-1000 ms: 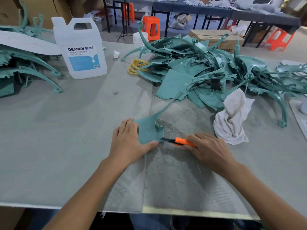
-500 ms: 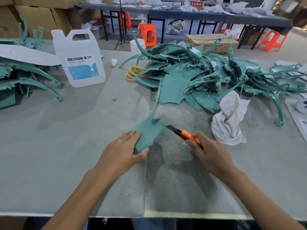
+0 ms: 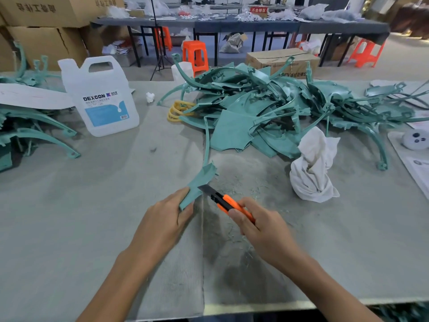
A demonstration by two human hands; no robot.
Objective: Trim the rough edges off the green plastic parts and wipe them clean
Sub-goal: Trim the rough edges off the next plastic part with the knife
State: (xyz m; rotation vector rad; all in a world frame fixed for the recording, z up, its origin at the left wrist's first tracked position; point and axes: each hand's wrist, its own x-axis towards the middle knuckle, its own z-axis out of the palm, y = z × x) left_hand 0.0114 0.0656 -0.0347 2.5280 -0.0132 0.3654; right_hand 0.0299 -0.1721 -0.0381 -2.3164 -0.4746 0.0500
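Observation:
My left hand [image 3: 166, 219] grips the lower end of a green plastic part [image 3: 199, 180], tilted up on edge above the table, its thin stem reaching back toward the pile. My right hand [image 3: 260, 226] holds an orange utility knife [image 3: 226, 202]; the dark blade tip lies against the part's right edge. Green shavings [image 3: 239, 238] litter the mat beneath both hands. A crumpled white cloth [image 3: 311, 168] stands to the right of the knife. A big heap of green parts [image 3: 274, 112] fills the table's back.
A white DEXCON jug [image 3: 102, 96] stands at the back left. More green parts [image 3: 34, 131] lie at the far left under a white sheet. Yellow rings [image 3: 177, 111] sit by the heap. Papers and a white round object [image 3: 415, 139] are at the right edge.
My left hand has lifted the part from flat on the table and turned it up on edge. My right hand has brought the knife up to the part's right edge.

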